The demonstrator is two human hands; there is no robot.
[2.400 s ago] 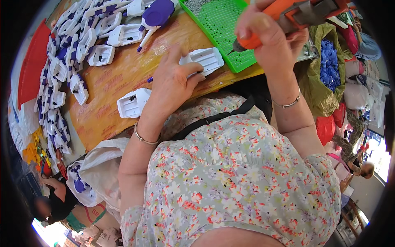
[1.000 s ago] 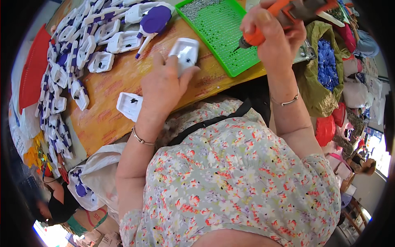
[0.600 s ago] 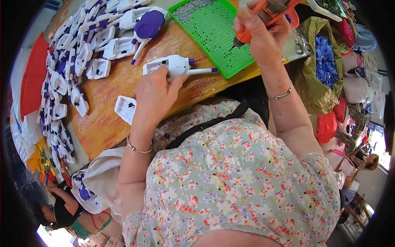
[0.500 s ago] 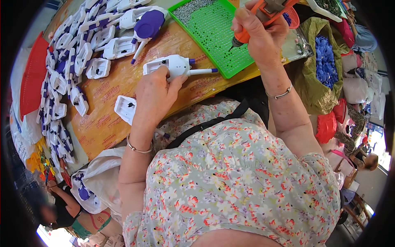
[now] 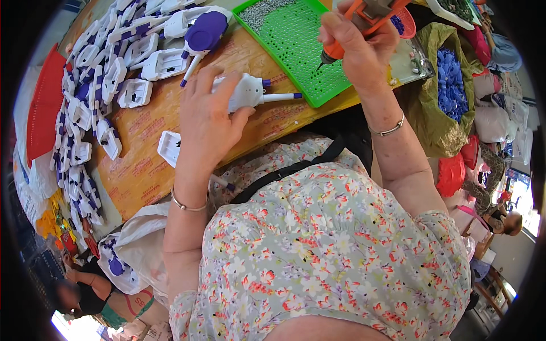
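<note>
A white plastic toy part (image 5: 245, 92) with a purple-tipped rod is pinned to the surface (image 5: 142, 165) at upper centre by the left hand (image 5: 207, 122), fingers curled over it. An orange power screwdriver (image 5: 355, 25) is gripped by the right hand (image 5: 358, 48), fingers closed, over the green tray (image 5: 296, 51)

Your left hand (image 5: 207, 122) is stretched out forward, palm down, fingers curled over and pinching with the thumb out to the side, bracelet on that wrist. Your right hand (image 5: 358, 48) is raised higher, fist wrapped tight, wrist bent down, bangle on the forearm.
</note>
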